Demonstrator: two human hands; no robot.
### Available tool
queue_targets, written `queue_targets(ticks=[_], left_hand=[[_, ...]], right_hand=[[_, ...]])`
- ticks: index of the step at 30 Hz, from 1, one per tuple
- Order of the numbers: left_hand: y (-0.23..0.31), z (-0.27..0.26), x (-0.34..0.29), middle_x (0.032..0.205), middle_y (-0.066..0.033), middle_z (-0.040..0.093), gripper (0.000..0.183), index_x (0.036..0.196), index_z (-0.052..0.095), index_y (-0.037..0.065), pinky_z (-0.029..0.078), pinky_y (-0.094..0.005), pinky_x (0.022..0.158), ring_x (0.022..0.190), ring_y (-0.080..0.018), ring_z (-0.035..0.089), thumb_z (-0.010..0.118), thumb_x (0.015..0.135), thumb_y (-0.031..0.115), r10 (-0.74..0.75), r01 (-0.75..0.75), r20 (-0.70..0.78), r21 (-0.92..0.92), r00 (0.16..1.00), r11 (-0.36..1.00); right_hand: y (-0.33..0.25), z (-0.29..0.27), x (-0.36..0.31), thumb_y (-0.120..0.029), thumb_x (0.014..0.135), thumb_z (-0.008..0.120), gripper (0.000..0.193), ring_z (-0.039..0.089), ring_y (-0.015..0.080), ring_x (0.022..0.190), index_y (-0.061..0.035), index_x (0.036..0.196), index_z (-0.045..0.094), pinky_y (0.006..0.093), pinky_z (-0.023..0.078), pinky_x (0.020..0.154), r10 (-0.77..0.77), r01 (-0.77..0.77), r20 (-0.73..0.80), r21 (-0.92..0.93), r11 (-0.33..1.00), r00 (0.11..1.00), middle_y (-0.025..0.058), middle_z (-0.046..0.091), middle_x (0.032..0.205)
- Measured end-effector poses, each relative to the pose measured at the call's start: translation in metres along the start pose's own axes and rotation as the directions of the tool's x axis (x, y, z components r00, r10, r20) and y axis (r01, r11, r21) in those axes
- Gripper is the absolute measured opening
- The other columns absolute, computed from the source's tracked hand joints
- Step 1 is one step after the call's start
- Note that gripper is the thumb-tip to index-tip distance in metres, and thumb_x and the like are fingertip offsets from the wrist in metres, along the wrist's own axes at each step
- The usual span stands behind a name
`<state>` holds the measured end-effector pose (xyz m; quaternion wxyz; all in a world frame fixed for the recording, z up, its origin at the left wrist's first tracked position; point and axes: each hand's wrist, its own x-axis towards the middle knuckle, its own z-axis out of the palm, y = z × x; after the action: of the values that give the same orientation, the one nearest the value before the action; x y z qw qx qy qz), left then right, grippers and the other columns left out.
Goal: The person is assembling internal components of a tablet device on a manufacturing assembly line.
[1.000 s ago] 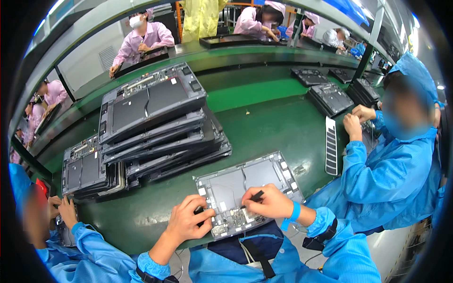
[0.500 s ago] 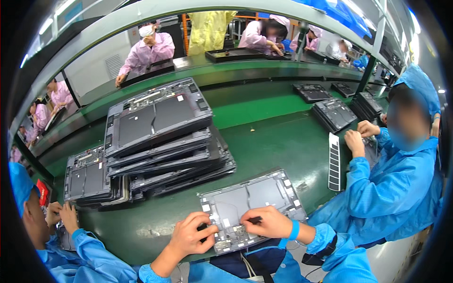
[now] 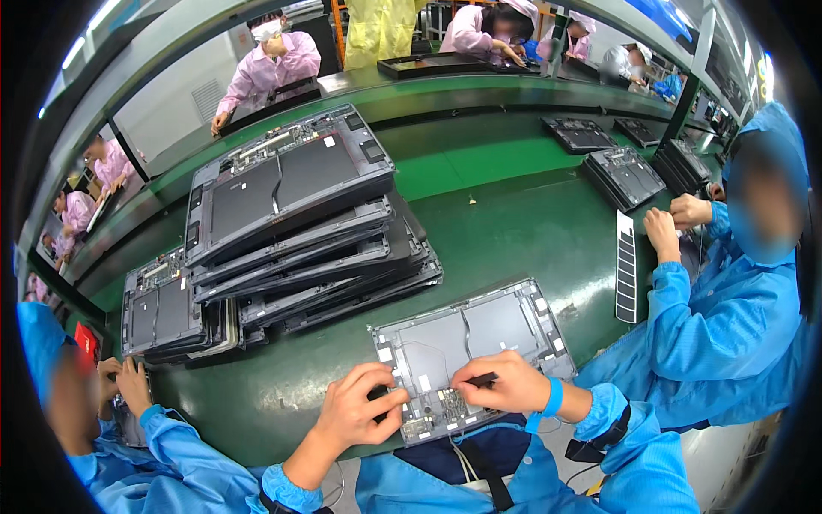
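Note:
An open laptop base (image 3: 505,321) lies before me, its inside facing up, with a grey battery area, a dark ribbon cable (image 3: 467,330) and a circuit board (image 3: 449,404) along the near edge. My right hand (image 3: 509,383) rests over that board, pinching a black stick-like tool (image 3: 482,379) whose tip is hidden by the fingers. At the base's left edge my left hand (image 3: 355,407) is curled, thumb and fingers closed near a small dark piece (image 3: 377,392); whether that piece is held is unclear. A thin wire (image 3: 419,344) loops between the hands.
A high, uneven stack of laptop bases (image 3: 291,193) stands behind to the left, beside a lower stack (image 3: 163,308). Co-workers in blue sit close on both sides. A strip of dark pads (image 3: 627,265) lies right, before more bases (image 3: 623,176). A raised green ledge (image 3: 445,150) runs behind.
The whole view has shifted slightly, so the bench appears further right and the laptop base a little higher. Both hands stay at nearly the same places on the base.

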<state>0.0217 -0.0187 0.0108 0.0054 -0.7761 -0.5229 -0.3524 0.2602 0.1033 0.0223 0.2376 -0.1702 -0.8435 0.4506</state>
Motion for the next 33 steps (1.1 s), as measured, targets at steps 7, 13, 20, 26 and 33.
queue_targets(ticks=[7, 13, 20, 26, 33], left_hand=[[-0.002, 0.002, 0.002, 0.084, -0.0014, 0.061, 0.021, 0.083, 0.071, 0.018, 0.053, -0.0322, 0.053, 0.090, -0.0226, 0.066, 0.069, 0.063, 0.012, -0.020, 0.020, -0.001, -0.030, 1.000, 0.999], [-0.003, 0.003, 0.002, 0.085, 0.0002, 0.059, 0.019, 0.079, 0.072, 0.019, 0.050, -0.0328, 0.051, 0.090, -0.0222, 0.064, 0.068, 0.062, 0.012, -0.001, 0.001, 0.004, -0.042, 1.000, 0.999], [-0.002, -0.003, 0.009, 0.083, 0.0000, 0.058, 0.020, 0.080, 0.072, 0.019, 0.050, -0.0336, 0.052, 0.087, -0.0221, 0.061, 0.068, 0.061, 0.011, -0.023, 0.025, 0.064, -0.039, 0.998, 0.999], [-0.010, 0.006, 0.000, 0.087, -0.0024, 0.059, 0.023, 0.083, 0.073, 0.018, 0.053, -0.0343, 0.062, 0.089, -0.0248, 0.062, 0.068, 0.061, 0.011, -0.021, 0.021, 0.001, -0.129, 1.000, 0.991], [-0.007, 0.001, 0.006, 0.087, -0.0039, 0.063, 0.021, 0.080, 0.075, 0.013, 0.054, -0.0371, 0.074, 0.092, -0.0278, 0.063, 0.067, 0.062, 0.005, -0.087, 0.084, -0.004, -0.212, 0.996, 0.974]], right_hand=[[-0.003, 0.004, 0.002, -0.009, 0.080, 0.069, 0.012, 0.067, 0.0241, 0.063, -0.0027, 0.091, 0.067, 0.0309, 0.054, 0.059, -0.029, 0.029, 0.002, -0.057, 0.998, 1.000, 0.0107, 0.066, 0.077], [-0.001, 0.006, 0.007, -0.008, 0.078, 0.069, 0.011, 0.065, 0.0270, 0.062, -0.0044, 0.087, 0.062, 0.0336, 0.053, 0.057, -0.087, 0.086, 0.000, -0.139, 0.987, 0.996, 0.0097, 0.064, 0.073], [-0.001, 0.003, 0.013, -0.005, 0.080, 0.066, 0.009, 0.065, 0.0233, 0.059, -0.0036, 0.088, 0.062, 0.0317, 0.052, 0.056, 0.021, -0.017, 0.040, -0.106, 0.994, 0.999, 0.0090, 0.066, 0.071], [0.001, 0.004, 0.014, -0.008, 0.081, 0.065, 0.008, 0.065, 0.0222, 0.059, -0.0043, 0.087, 0.062, 0.0311, 0.052, 0.057, 0.049, -0.048, 0.026, -0.051, 0.998, 0.998, 0.0088, 0.065, 0.070], [0.002, 0.003, 0.012, -0.008, 0.082, 0.065, 0.009, 0.062, 0.0204, 0.054, -0.0039, 0.088, 0.060, 0.0298, 0.049, 0.053, 0.041, -0.041, 0.000, -0.011, 0.999, 0.999, 0.0089, 0.062, 0.063]])
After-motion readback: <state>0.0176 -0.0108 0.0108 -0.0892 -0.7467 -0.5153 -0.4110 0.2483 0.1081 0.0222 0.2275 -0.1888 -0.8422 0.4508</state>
